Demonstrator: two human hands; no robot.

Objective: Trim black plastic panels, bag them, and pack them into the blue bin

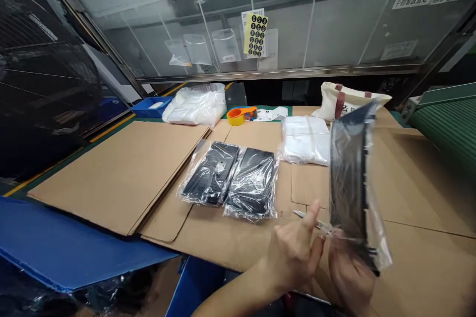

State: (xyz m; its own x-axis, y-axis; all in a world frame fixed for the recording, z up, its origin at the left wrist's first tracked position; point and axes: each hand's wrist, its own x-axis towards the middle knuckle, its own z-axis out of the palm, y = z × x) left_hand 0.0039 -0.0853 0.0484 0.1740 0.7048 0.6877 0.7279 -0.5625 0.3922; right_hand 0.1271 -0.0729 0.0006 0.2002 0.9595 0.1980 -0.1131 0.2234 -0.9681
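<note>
A black panel in a clear plastic bag (349, 178) is held upright at the right, somewhat blurred. My right hand (351, 270) grips it near its lower end. Close on its left, my left hand (293, 252) has the index finger raised and the thumb and other fingers closed at the bag's edge. A thin metallic tool (300, 214) lies or is held behind my left fingers; which one I cannot tell. Two bagged black parts, one on the left (211, 173) and one on the right (251, 181), lie side by side on the cardboard (211, 237).
Behind are a stack of clear bags (305, 139), an orange tape dispenser (238, 116), a white plastic bundle (197, 104), a blue tray (152, 107) and a cloth bag (327, 99). Flat cardboard (122, 168) lies left, above a blue bin (74, 242). A green ribbed surface (446, 119) stands right.
</note>
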